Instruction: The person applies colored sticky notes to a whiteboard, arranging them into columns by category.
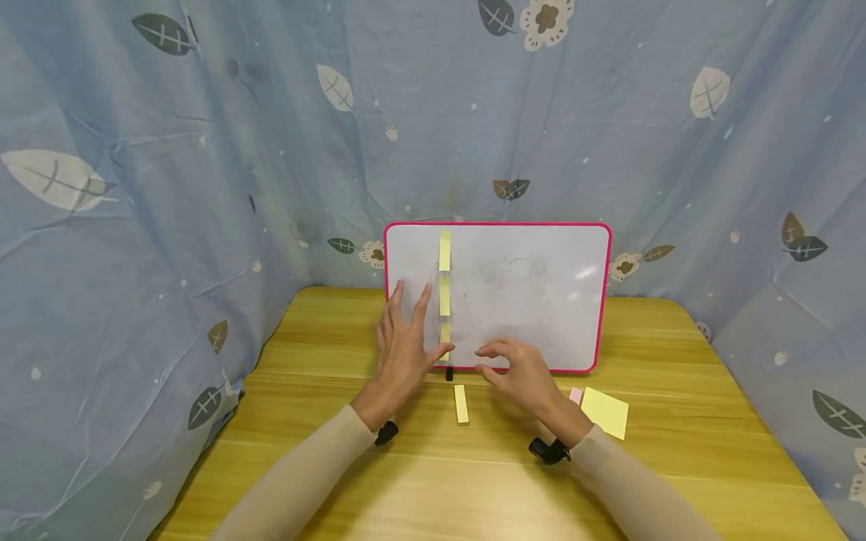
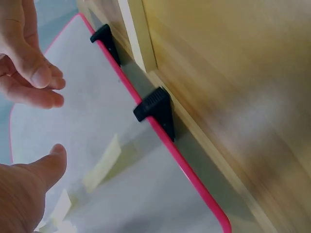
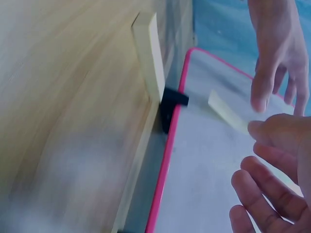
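Note:
A whiteboard [image 1: 528, 293] with a pink frame stands on the table, leaning back slightly. Three narrow yellow sticky notes run down its left part: a top one [image 1: 444, 251], a middle one [image 1: 444, 296] and a low one [image 1: 445, 340]. My left hand [image 1: 402, 346] is spread in front of the board just left of them, its thumb tip overlapping the low note in the head view. To the right, my right hand [image 1: 519, 373] hovers before the lower edge, fingers loosely bent, thumb apart, nothing between them. Between my hands lies a narrow yellow sticky-note pad [image 1: 461, 405].
Black feet [image 2: 156, 109] hold the board's lower edge. A square yellow sticky-note pad [image 1: 607, 413] lies beside my right wrist, next to a partly hidden pink pad [image 1: 576, 395]. Blue patterned curtains [image 1: 433, 113] enclose the wooden table [image 1: 325, 330] at the back and sides.

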`<state>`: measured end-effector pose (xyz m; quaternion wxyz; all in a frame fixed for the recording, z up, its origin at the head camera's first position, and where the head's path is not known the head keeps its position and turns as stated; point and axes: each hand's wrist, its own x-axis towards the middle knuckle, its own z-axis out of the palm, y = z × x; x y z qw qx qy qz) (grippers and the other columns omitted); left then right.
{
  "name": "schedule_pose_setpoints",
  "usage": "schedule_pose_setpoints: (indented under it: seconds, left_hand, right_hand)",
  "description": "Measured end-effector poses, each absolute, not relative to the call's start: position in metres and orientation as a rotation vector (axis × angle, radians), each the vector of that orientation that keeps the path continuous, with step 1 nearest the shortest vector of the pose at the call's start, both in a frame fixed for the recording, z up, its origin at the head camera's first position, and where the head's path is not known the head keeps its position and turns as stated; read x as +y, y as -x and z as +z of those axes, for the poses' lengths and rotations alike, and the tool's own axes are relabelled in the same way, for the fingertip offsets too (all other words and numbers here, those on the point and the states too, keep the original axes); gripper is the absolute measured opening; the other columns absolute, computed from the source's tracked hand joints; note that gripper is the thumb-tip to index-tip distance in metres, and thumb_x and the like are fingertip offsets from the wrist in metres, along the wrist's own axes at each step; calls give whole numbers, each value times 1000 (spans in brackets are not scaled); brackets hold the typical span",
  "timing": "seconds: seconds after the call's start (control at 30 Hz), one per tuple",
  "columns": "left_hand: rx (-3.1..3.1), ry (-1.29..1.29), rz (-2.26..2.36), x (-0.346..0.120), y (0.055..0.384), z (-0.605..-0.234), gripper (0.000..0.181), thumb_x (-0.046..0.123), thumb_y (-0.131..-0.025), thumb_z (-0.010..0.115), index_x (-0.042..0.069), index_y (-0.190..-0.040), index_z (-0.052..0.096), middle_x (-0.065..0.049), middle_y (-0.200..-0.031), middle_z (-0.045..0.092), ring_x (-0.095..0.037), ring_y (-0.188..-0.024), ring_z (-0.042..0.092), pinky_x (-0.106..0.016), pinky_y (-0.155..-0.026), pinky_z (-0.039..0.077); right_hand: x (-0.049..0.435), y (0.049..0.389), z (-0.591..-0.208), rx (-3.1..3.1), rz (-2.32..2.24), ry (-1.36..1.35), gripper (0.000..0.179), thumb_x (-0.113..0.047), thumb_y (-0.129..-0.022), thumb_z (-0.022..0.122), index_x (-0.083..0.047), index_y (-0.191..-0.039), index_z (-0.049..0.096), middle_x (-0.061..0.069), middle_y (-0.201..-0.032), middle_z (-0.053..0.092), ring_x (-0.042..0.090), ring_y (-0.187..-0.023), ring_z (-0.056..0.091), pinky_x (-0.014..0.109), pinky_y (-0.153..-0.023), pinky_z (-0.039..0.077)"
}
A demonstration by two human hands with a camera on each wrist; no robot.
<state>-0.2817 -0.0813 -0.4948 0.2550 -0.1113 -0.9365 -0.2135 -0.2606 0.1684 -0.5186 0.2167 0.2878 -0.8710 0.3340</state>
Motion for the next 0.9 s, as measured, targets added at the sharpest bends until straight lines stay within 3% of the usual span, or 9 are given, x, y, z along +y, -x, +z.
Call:
schedule_pose_setpoints:
  seconds: [0.17,0.47,0.9]
  left_hand:
    - [-2546,365,-567,-76,272,-496,115,52,-89,103,26,-182,39,-25,-191,22,-53,-165,44,-72,-124,49]
    - [-2502,511,-562,-63,261,-499,103,47,-89,104,26,-175,52,-21,-182,40,-45,-161,49,-69,-125,51]
    - [-2621,829,-618,-34,252,-510,83,45,-98,96,25,-170,59,-12,-178,52,-41,-162,53,-69,-126,51]
  right_hand:
    - [194,256,-521,-2464,894,-770,28,-7,-92,99,-4,-117,89,8,-119,88,31,-107,86,53,-92,71]
    - [249,246,-525,-2627,842,-703,29,-12,-94,99,-8,-121,89,5,-121,86,32,-112,84,57,-97,69]
    - [319,236,-528,-2843,676,-690,43,-28,-93,101,-8,-129,87,9,-127,83,36,-116,77,64,-103,64]
